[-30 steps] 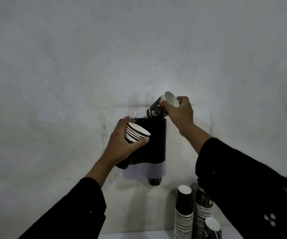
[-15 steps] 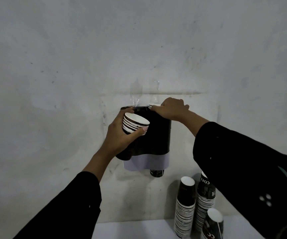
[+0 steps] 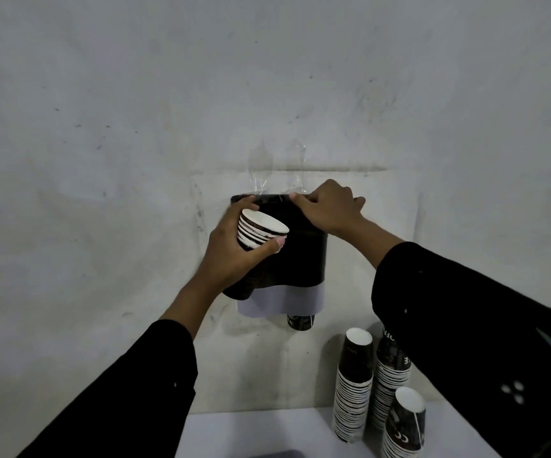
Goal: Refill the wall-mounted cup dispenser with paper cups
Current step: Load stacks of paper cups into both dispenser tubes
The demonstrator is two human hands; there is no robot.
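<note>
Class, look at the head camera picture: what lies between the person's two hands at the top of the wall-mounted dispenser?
In the head view, only the black top edge of the dispenser spans between the left hand, gripping a short stack of cups, and the right hand.

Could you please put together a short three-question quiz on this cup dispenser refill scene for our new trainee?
1. True or false: the left hand holds a short stack of paper cups.
2. Where does the right hand rest? A) on the table B) at the top edge of the dispenser C) on the tall cup stacks
3. Fill in: a single cup sticks out of the dispenser's ____.

Key: 1 true; 2 B; 3 bottom.
</note>
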